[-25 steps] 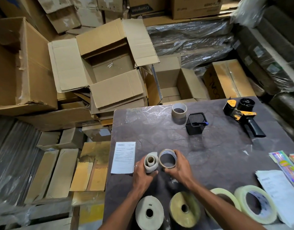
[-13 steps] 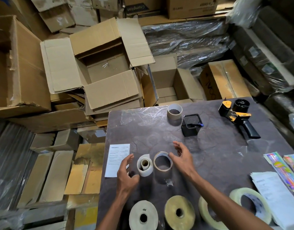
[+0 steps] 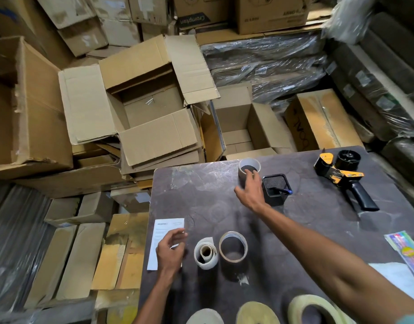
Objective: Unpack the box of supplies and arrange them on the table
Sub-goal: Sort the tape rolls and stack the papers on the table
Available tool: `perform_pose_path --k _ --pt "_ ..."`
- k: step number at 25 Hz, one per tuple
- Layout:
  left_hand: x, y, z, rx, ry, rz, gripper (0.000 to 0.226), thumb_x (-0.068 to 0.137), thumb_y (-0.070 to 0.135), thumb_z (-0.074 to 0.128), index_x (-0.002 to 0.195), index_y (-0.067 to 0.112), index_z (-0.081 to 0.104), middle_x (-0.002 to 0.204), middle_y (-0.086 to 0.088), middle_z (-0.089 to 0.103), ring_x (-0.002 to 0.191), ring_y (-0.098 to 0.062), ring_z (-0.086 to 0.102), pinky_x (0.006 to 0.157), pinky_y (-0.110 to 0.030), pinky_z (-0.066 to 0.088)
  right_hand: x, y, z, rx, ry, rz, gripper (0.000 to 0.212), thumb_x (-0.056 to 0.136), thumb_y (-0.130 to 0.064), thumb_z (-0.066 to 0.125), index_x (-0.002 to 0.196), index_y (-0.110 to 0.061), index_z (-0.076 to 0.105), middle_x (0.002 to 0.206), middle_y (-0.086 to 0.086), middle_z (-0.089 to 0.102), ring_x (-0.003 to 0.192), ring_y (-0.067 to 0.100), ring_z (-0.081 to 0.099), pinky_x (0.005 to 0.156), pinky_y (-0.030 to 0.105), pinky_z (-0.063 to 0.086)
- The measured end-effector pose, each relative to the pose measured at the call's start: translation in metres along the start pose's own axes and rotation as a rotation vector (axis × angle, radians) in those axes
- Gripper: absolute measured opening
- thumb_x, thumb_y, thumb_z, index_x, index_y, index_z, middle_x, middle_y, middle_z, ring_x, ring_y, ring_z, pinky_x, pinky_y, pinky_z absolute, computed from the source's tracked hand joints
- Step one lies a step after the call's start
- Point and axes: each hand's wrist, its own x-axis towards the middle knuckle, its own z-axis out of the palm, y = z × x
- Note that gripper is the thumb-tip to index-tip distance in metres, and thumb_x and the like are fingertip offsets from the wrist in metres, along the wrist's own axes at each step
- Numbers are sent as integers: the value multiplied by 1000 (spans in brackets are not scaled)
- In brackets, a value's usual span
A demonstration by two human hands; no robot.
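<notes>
On the dark table (image 3: 201, 195), my right hand (image 3: 250, 190) reaches far forward and its fingertips touch the near side of a brown tape roll (image 3: 253, 163) standing by the back edge. My left hand (image 3: 169, 252) hovers with loosely curled fingers over a printed sheet (image 3: 164, 230), holding nothing. A small white paper roll (image 3: 206, 253) and a thin clear tape ring (image 3: 234, 245) stand side by side between my arms. The open cardboard box (image 3: 149, 108) sits beyond the table at the left, and I see nothing inside it.
A black mesh pen holder (image 3: 274, 183) stands just right of my right hand. A yellow-black tape dispenser (image 3: 341, 176) lies at the back right. Three big tape rolls (image 3: 258, 314) line the front edge. Colourful packets (image 3: 404, 249) and white paper (image 3: 392, 277) lie at the right. Cardboard boxes crowd the floor.
Both hands let go of the white roll and the tape ring, which now stand on the table. My right hand moved forward to the brown tape roll; my left drew back over the sheet.
</notes>
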Motion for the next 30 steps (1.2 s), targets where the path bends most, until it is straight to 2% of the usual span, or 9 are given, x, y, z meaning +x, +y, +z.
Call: perform_pose_path --k 3,5,7,11,14,17,24,30 --pt "10 0 12 -14 -48 -48 47 75 -23 57 99 14 73 89 2 78 90 -15 75 81 -41 60 20 2 11 -233 -68 1 73 91 -24 59 154 -15 23 164 13 10 150 45 5 120 57 20" --pt "17 1 19 -19 -67 -65 45 75 -21 59 99 15 73 90 3 78 90 -14 75 82 -39 60 29 -1 15 -330 -72 29 68 93 -21 55 153 -14 24 162 12 17 145 54 12 116 59 25" --pt "22 1 22 -15 -80 -82 43 77 -19 60 99 15 74 90 3 78 89 -13 74 83 -38 60 34 -3 19 -370 -30 60 58 94 -20 55 147 -12 31 153 16 32 138 57 25 112 59 32" --pt "26 2 24 -17 -81 -99 37 79 -18 62 99 10 74 90 -1 78 86 -13 74 86 -34 60 39 -5 20 -433 34 40 35 94 -16 55 129 -9 51 137 16 49 123 44 45 102 50 42" --pt "24 2 26 -7 -91 -100 37 80 -17 62 98 13 73 90 -1 77 84 -12 74 86 -31 59 34 -5 18 -444 36 -7 30 94 -10 53 123 -8 60 132 13 53 115 39 50 94 46 45" --pt "24 0 25 -6 -94 -100 38 80 -16 62 97 17 72 90 0 77 84 -11 74 85 -31 59 17 -5 18 -465 9 -59 27 90 -9 54 114 -8 65 124 13 58 108 41 55 85 45 47" --pt "17 -3 23 5 -124 -64 39 81 -17 59 96 17 72 90 2 77 86 -9 74 86 -30 58 -45 14 17 -535 -151 -234 23 76 -5 54 91 -10 71 104 15 68 97 41 64 77 43 48" --pt "6 -13 20 1 -167 -58 49 83 -17 47 93 22 74 92 2 78 91 -13 74 89 -38 59 -88 28 9 -608 -241 -216 23 80 -7 59 98 -11 72 108 11 67 101 36 65 77 39 50"
